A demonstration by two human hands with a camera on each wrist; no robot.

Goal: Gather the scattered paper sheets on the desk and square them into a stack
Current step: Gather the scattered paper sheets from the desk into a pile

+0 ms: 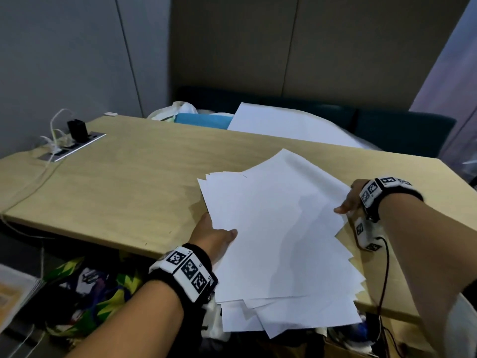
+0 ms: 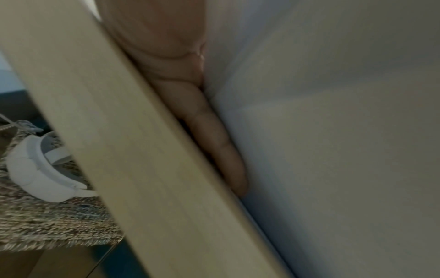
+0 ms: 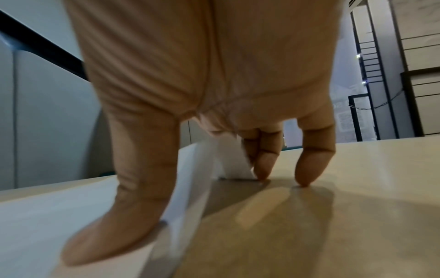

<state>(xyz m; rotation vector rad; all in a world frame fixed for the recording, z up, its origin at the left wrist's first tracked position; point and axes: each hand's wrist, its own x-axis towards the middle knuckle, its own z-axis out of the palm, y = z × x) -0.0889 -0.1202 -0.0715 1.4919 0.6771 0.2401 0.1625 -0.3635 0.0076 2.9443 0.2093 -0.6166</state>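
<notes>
Between both hands, paper sheets [image 1: 278, 233] fanned, overhanging near counter [image 1: 124, 182] edge, long axis running away from me. Left hand [image 1: 214, 239] grips near-left edge, thumb on top; right hand [image 1: 349, 200] pinches right edge.

Left hand [image 1: 215, 237] grips from the near-left, thumb on top, fingers [image 2: 214, 143] beneath; right hand [image 1: 349, 200] pinches opposite, fingertips [image 3: 307, 175] down.
</notes>
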